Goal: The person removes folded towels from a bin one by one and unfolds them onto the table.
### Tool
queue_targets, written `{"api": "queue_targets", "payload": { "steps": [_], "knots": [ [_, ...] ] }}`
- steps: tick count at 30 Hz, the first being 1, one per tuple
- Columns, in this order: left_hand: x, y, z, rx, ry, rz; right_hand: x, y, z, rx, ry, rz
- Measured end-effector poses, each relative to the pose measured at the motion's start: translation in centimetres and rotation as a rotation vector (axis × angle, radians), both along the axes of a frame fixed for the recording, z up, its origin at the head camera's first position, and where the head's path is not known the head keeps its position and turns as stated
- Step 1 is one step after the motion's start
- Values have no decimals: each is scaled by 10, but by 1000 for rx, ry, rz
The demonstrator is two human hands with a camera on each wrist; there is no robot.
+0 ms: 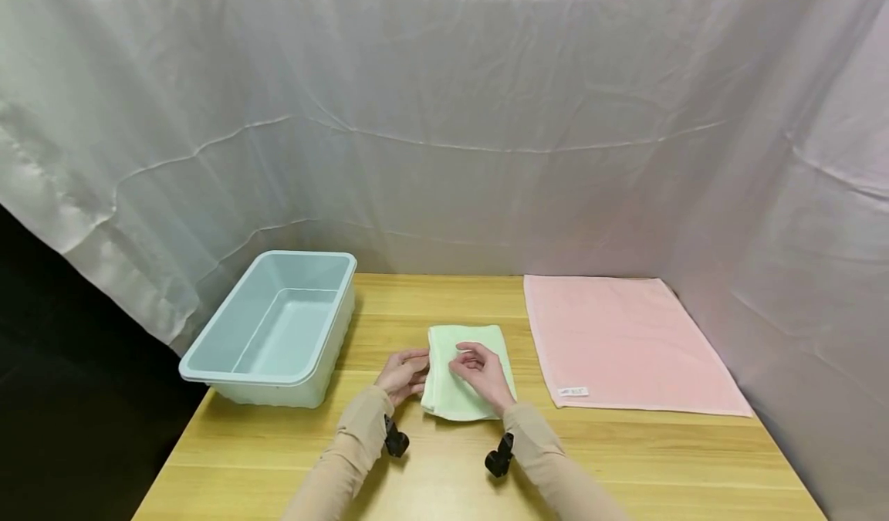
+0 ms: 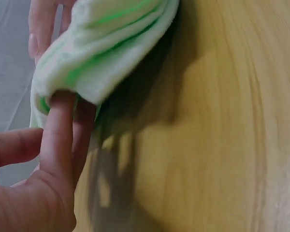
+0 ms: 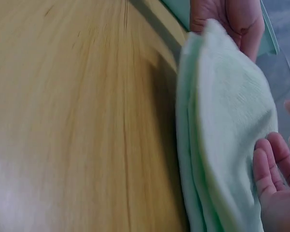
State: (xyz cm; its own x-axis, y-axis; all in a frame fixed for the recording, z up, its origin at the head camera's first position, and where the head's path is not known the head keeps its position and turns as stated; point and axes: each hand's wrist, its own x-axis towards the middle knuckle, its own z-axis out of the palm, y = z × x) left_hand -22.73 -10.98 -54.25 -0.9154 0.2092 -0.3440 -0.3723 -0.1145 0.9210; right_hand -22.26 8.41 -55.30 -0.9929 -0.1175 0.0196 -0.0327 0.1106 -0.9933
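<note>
A pale green towel (image 1: 451, 400), folded into a layered rectangle, lies on the wooden table in front of me. At its left edge is my left hand (image 1: 404, 376); in the left wrist view, extended fingers (image 2: 58, 137) reach into the towel's folds, their tips hidden by cloth. The thumb stays outside. My right hand (image 1: 484, 376) rests on the towel's top with loosely bent fingers. In the right wrist view, some of its fingers (image 3: 263, 169) touch the upper layer, while thumb and forefinger stand off it. Stacked layers of the towel (image 3: 237, 101) show along the near edge.
A light blue plastic bin (image 1: 267, 377) stands on the left of the table (image 1: 430, 475). On the right a pink towel (image 1: 625, 343) lies spread flat, with a white label near its front left corner. Grey curtains (image 1: 486, 197) hang behind and to the right.
</note>
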Motion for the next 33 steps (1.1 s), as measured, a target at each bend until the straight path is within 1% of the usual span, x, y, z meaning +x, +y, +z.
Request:
{"api": "queue_targets", "payload": {
  "steps": [2,5,10,13,15,19,21,25,27,29,31,33],
  "knots": [
    [0,1,0,2,6,-5,0,-3,0,3,3,-6],
    [-1,1,0,17,20,-12,1,-5,2,0,-15,-20],
    [-2,1,-1,59,52,16,10,-5,17,-9,-30,-13],
    [-1,0,-2,74,52,27,15,-4,24,-15,-29,11],
    [0,-1,-3,72,45,27,17,-4,26,-26,-31,17],
    [2,-1,-3,90,24,44,18,-6,23,-28,-16,4],
    [1,-1,-4,116,10,54,18,-5,23,-35,-24,1],
    [0,0,-3,186,-26,61,16,-2,24,-49,-47,23],
    [0,1,-3,223,-48,59,13,-1,19,-65,-68,35],
    [0,1,-2,259,-64,54,8,-2,10,-77,-86,32],
    [0,1,-2,283,-67,47,4,-2,3,-90,-103,29],
    [0,1,-1,289,-60,43,2,-4,-3,-98,-107,28]
  ]
}}
